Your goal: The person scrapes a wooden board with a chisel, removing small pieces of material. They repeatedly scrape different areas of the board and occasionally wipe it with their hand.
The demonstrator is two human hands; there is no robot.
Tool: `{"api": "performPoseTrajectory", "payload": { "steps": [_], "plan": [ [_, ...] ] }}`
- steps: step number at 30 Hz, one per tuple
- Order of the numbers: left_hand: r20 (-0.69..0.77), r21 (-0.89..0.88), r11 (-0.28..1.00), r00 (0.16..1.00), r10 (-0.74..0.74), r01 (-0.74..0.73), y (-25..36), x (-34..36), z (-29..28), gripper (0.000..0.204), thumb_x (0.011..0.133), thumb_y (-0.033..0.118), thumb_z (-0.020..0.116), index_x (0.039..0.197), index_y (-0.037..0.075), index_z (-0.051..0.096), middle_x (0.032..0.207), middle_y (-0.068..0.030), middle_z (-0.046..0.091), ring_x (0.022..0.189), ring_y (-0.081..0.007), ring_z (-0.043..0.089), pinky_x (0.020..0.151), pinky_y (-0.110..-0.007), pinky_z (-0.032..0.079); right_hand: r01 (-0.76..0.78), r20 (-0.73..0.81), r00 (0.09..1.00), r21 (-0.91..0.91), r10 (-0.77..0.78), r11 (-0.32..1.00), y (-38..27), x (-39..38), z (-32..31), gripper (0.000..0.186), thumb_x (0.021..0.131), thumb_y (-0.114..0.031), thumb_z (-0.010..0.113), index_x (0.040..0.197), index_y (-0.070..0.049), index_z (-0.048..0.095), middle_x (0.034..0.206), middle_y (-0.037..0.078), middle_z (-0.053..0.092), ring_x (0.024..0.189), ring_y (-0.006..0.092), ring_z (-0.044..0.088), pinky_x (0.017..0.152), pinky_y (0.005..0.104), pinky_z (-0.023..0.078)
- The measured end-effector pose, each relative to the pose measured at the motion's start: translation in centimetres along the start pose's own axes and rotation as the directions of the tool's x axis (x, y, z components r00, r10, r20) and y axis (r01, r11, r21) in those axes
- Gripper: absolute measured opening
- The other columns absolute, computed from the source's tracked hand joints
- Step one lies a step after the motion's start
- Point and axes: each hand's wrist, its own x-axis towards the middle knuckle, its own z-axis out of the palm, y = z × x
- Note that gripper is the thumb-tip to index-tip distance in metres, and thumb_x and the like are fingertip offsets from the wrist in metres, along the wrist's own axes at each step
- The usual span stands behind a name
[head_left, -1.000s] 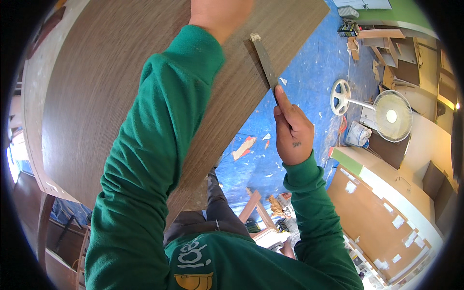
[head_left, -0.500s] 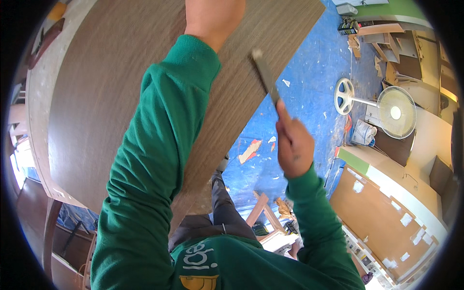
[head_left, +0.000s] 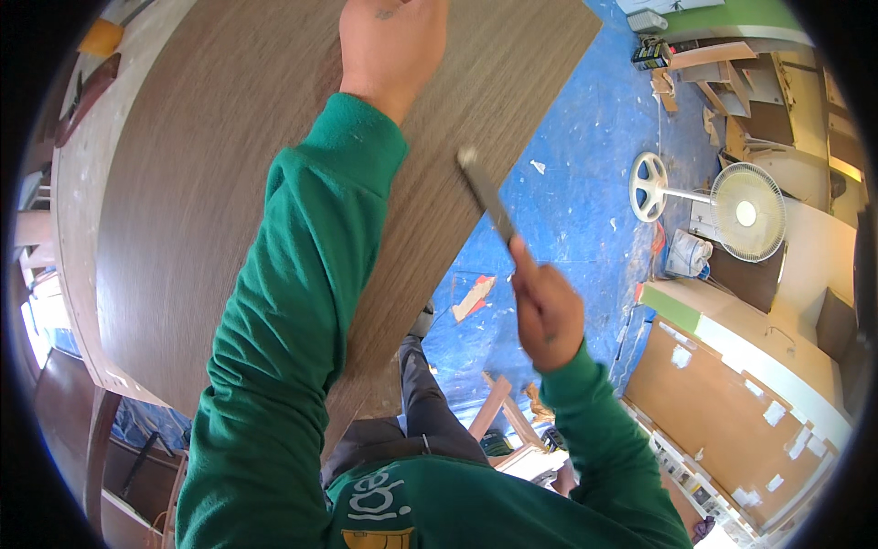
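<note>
My right hand (head_left: pixel 549 316) is closed round one end of a flat metal file (head_left: pixel 487 199), long, narrow and dark grey with a pale tip. The file lies across the right edge of a large brown wood-grain panel (head_left: pixel 219 201), its tip over the panel's face. Whether its whole length touches the edge I cannot tell. My left hand (head_left: pixel 393 55) is over the panel at the top of the view, its fingers mostly cut off or turned away. The panel rests on a pale worktable (head_left: pixel 78 265), whose rim shows at the left.
Blue sheeting (head_left: pixel 585 201) with scraps covers the floor on the right. A white fan (head_left: pixel 745 212) is on it, beside stacked boards and cabinet parts (head_left: pixel 732 91). At lower right is a brown panel with white patches (head_left: pixel 732 412). A wooden frame (head_left: pixel 498 407) is near my legs.
My right hand and the file have moved toward me along the panel's edge. My left hand appears slightly lower in view, and the view itself has shifted a little.
</note>
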Motion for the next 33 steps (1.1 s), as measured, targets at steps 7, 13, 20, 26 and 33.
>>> {"api": "performPoseTrajectory", "payload": {
  "steps": [7, 13, 20, 26, 33],
  "plan": [
    [0.013, -0.080, 0.997, 1.000, 0.007, -0.006, -0.8, 0.0, 0.0, 0.023, 0.097, 0.007, 0.065, 0.117, -0.005, 0.063, 0.095, -0.0003, 0.065, 0.081, -0.0057, 0.056, 0.071, -0.021, 0.046, 0.019, -0.032, 0.999, -0.009, -0.019, 1.000, 4.0, 3.7, 0.6, 0.050, 0.095, 0.001, 0.065, 0.143, -0.012, 0.062, 0.069, 0.012, 0.051, 0.060, 0.0246, 0.052, 0.058, 0.0361, 0.045],
    [0.002, -0.079, 0.997, 1.000, 0.012, -0.012, -0.7, 0.1, 0.0, 0.023, 0.096, 0.007, 0.065, 0.117, -0.004, 0.063, 0.095, -0.0008, 0.065, 0.082, -0.0061, 0.057, 0.071, -0.022, 0.047, 0.005, 0.028, 1.000, 0.002, -0.005, 1.000, 1.1, -1.1, 0.0, 0.056, 0.094, 0.002, 0.066, 0.146, -0.018, 0.061, 0.070, 0.012, 0.051, 0.062, 0.0246, 0.055, 0.061, 0.0355, 0.049],
    [-0.014, -0.022, 1.000, 1.000, 0.021, -0.021, -0.4, -0.1, 0.1, 0.023, 0.096, 0.008, 0.066, 0.115, -0.005, 0.065, 0.097, -0.0022, 0.066, 0.083, -0.0083, 0.058, 0.074, -0.024, 0.049, 0.048, -0.111, 0.993, -0.015, -0.050, 0.999, 5.0, 6.0, 0.2, 0.054, 0.096, 0.002, 0.062, 0.146, -0.016, 0.060, 0.072, 0.013, 0.053, 0.063, 0.0270, 0.054, 0.063, 0.0368, 0.048],
    [-0.018, 0.004, 1.000, 1.000, -0.016, 0.016, -0.1, -0.1, -0.1, 0.023, 0.096, 0.009, 0.065, 0.115, -0.004, 0.064, 0.096, -0.0020, 0.066, 0.084, -0.0084, 0.058, 0.073, -0.024, 0.048, -0.035, 0.066, 0.997, -0.049, 0.038, 0.998, 0.5, 0.6, -0.2, 0.055, 0.093, 0.003, 0.064, 0.145, -0.014, 0.061, 0.072, 0.014, 0.054, 0.062, 0.0270, 0.054, 0.060, 0.0399, 0.047],
    [0.028, -0.105, 0.994, 0.999, -0.038, 0.040, -0.3, 0.1, -0.1, 0.021, 0.100, 0.010, 0.060, 0.117, -0.003, 0.063, 0.094, -0.0010, 0.063, 0.083, -0.0060, 0.055, 0.074, -0.022, 0.045, -0.055, -0.065, 0.996, 0.052, 0.059, 0.997, 3.7, 6.4, 0.6, 0.054, 0.094, 0.003, 0.064, 0.145, -0.013, 0.060, 0.073, 0.012, 0.054, 0.063, 0.0262, 0.056, 0.064, 0.0350, 0.050]
  ]
}}
